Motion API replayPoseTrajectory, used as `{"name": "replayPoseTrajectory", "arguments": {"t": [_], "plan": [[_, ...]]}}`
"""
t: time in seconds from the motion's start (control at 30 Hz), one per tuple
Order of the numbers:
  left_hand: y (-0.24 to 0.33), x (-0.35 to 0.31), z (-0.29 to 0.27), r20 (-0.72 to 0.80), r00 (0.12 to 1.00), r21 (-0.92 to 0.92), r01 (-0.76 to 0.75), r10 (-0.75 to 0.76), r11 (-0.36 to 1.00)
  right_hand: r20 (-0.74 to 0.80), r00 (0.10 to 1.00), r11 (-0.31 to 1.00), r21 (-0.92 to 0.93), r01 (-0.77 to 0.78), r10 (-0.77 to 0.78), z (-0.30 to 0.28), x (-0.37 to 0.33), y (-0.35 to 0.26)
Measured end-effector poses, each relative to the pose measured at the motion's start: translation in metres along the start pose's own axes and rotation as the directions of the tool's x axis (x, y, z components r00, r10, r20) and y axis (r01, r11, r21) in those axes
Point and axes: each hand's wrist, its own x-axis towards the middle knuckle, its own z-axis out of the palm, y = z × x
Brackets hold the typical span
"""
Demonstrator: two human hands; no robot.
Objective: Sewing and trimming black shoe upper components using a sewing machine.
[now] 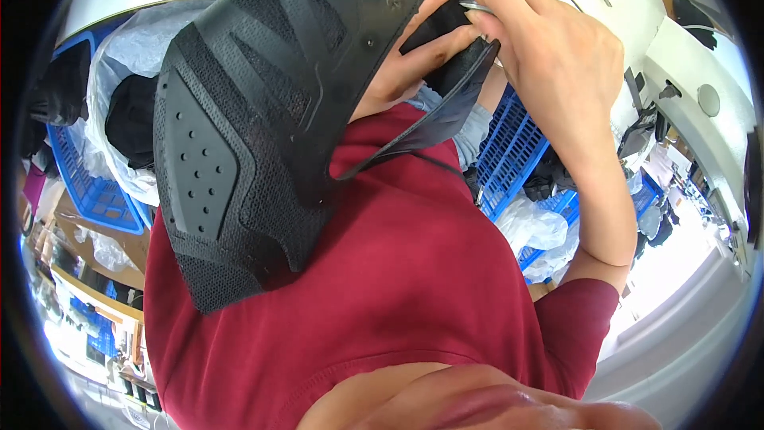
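In the head view, a black, ridged, textured sheet piece with a perforated panel (278, 103) is held up in front of the person's dark-red short-sleeved shirt (430, 263). The left hand (394, 76) reaches from behind it, two fingers apart at its edge; its palm is hidden, so I cannot tell its grip. The right hand's (561, 52) grip is clamped on a slim silvery metal tool (474, 6) beside those fingertips.
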Motion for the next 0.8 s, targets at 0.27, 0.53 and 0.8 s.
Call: {"name": "replayPoseTrajectory", "arguments": {"t": [0.27,0.53,0.8], "plan": [[-0.005,-0.001,0.003,0.012,0.999,-0.057,-0.042,0.043,0.997,-0.127,0.984,0.954,0.288,-0.083,0.124,0.029,-0.017,0.014],[-0.003,-0.003,0.000,0.087,0.996,-0.144,0.002,0.011,0.990,-0.118,0.987,0.988,0.120,-0.097,0.111,0.016,-0.020,0.001],[-0.005,-0.006,0.002,0.094,0.996,-0.198,0.015,0.004,0.980,-0.104,0.991,0.991,0.108,-0.073,0.084,0.018,-0.020,0.002]]}}
